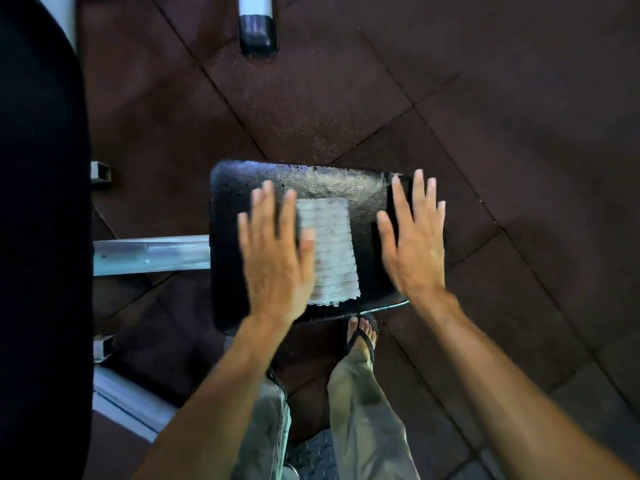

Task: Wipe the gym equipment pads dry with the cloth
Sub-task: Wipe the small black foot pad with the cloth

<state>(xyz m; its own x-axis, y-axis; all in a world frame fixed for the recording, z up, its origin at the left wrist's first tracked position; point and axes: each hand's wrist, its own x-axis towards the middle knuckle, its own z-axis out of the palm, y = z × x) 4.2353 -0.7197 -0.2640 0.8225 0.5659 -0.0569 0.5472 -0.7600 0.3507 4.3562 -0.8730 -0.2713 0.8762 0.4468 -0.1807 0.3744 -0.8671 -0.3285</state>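
Cloth (329, 251) lies flat mid seat pad (367, 192), droplets at pad's far edge. My left hand (277, 258) splayed, overlapping cloth's left edge; right hand (412, 244) splayed beside cloth, grasping nothing. Cloth looks thin, limp, light: press flat-palmed and slide, or pinch edge.

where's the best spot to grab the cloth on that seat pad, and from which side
Take the cloth by its free right long edge, coming from the right with the right hand, which is open beside it. The cloth lies flat on the pad, and the left hand covers its left edge, so probably pinch the exposed near-right corner with the fingers.
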